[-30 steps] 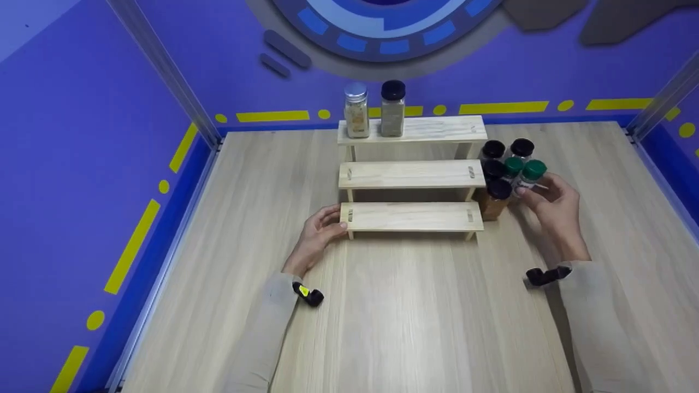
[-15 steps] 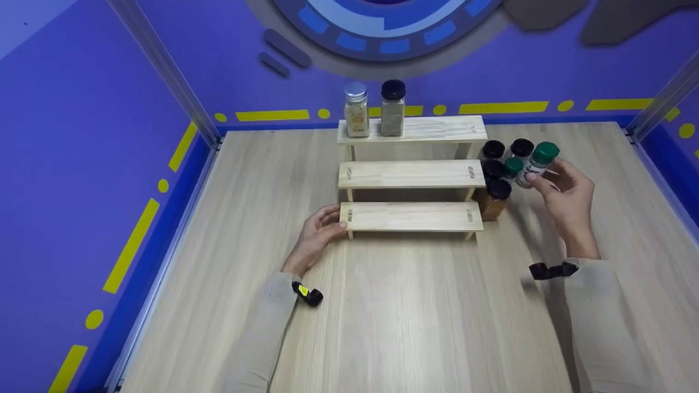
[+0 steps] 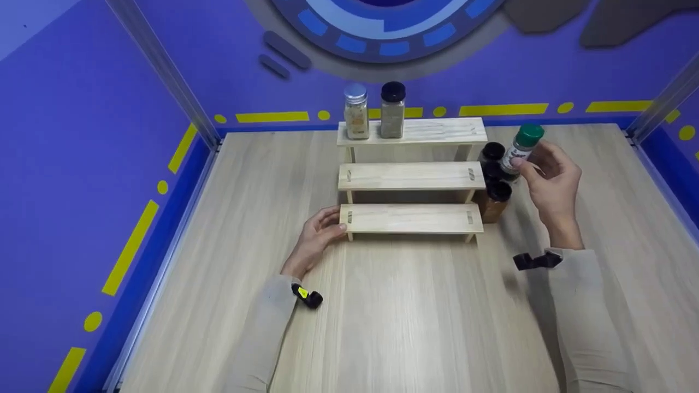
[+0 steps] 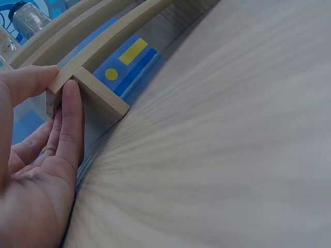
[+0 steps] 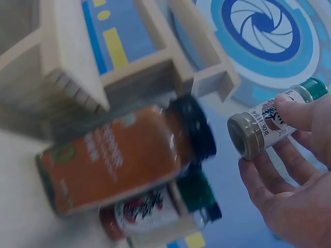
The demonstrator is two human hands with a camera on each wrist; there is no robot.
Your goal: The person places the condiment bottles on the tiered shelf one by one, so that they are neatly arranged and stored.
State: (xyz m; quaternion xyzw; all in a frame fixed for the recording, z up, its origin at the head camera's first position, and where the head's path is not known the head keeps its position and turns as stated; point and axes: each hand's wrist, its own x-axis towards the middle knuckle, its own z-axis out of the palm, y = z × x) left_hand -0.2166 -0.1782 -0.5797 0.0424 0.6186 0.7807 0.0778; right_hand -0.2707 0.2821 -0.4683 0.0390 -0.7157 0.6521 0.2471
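My right hand (image 3: 556, 188) holds a small green-capped spice jar (image 3: 516, 155) between thumb and fingers, lifted and tilted. In the right wrist view, that jar (image 5: 264, 121) shows a white label. My left hand (image 3: 317, 237) pinches the left end of the lowest tier of a three-tier wooden rack (image 3: 412, 218); in the left wrist view, the thumb lies on top with fingers beneath. On the top tier stand a silver-capped spice jar (image 3: 357, 117) and a black-capped one (image 3: 392, 115). Below my right hand is a black-capped jar of orange-brown powder (image 3: 496, 204).
More black-capped jars (image 3: 493, 152) crowd the rack's right side, partly hidden by the held jar. The right wrist view shows another green-capped jar (image 5: 150, 209) behind the orange-brown one. Blue panels (image 3: 437, 82) enclose the wooden table (image 3: 404, 316) at the back and sides.
The right hand has lifted the green-capped spice jar out of the group, first rightward, then up and back left above the other jars. The left hand stays at the rack.
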